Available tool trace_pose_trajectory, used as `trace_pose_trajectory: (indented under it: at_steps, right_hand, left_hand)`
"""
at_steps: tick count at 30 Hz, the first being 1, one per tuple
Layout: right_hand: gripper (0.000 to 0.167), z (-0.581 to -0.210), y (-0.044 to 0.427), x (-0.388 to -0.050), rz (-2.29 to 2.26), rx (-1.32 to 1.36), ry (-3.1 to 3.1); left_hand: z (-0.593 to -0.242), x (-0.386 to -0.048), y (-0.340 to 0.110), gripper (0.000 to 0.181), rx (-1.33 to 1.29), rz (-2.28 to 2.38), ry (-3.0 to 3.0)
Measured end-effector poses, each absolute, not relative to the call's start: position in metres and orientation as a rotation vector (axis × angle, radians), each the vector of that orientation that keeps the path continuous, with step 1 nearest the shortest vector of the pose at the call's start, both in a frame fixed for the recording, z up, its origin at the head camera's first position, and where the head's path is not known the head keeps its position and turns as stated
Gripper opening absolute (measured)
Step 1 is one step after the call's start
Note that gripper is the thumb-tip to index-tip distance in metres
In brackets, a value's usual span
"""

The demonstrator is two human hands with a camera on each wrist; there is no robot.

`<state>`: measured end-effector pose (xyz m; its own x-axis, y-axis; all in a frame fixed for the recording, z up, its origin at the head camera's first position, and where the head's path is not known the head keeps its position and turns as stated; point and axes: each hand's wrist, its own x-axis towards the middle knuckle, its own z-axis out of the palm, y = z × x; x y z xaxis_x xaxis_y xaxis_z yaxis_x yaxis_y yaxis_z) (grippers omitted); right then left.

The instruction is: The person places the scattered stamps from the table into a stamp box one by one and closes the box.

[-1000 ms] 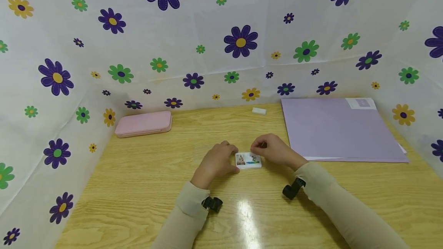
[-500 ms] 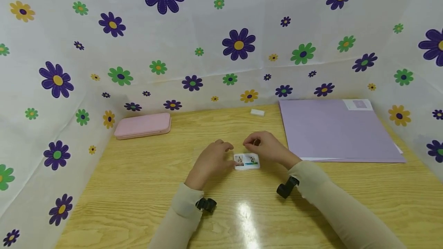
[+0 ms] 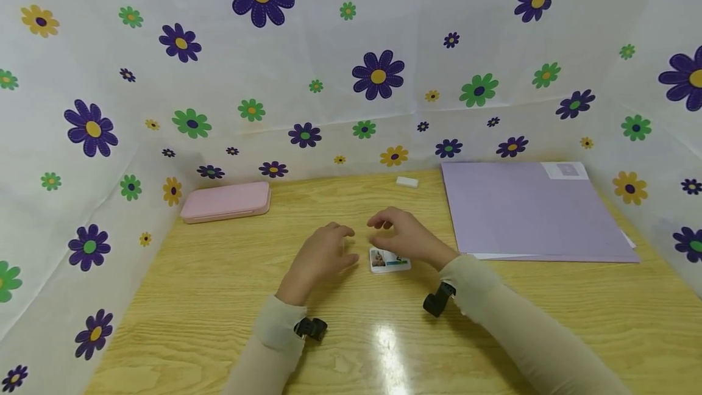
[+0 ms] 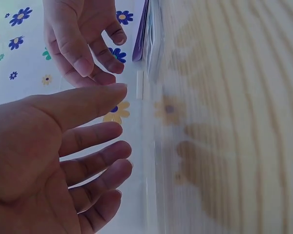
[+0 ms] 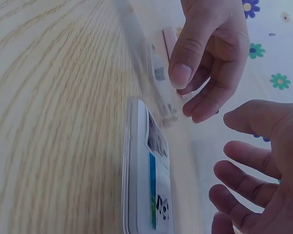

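A small white stack of picture cards [image 3: 390,261], with rounded corners, a photo and a blue-green strip on top, lies on the wooden table. Just left of it hovers my left hand [image 3: 320,255], fingers loosely bent and holding nothing. My right hand [image 3: 406,236] is over the stack's far right part and hides some of it; its thumb and fingers are apart with nothing between them. In the right wrist view the stack [image 5: 149,180] stands out from the fingers, untouched. Beyond it is a clear plastic piece [image 5: 158,92], blurred, apparently a case or lid.
At the back left lies a pink pencil case [image 3: 226,202]. A small white eraser-like block [image 3: 407,182] is near the back edge. To the right are a large purple folder [image 3: 537,212] and white paper beneath it. A flowered cloth [image 3: 323,23] walls in the table.
Both hands have come off the card stack, where they were touching it. The left hand moved left, and the right hand moved left over the stack with its fingers spreading. The stack stayed put.
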<state>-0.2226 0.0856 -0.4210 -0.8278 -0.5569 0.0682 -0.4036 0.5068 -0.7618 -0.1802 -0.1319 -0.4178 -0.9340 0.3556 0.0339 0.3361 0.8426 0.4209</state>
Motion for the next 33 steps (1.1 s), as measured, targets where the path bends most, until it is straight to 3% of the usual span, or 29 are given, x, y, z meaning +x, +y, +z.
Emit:
trace_pose_trajectory:
  at_steps: [20,33]
  right_hand:
    - [0.051,-0.418,0.048,-0.226,-1.055,-0.899,2.558]
    - [0.061,-0.421,0.027,-0.227,-0.717,-0.893,2.677]
  left_hand:
    - [-0.418,-0.179,-0.169,0.066,0.459,0.596,3.005]
    - [-0.425,-0.182,-0.193,0.075,0.392,0.515,3.005]
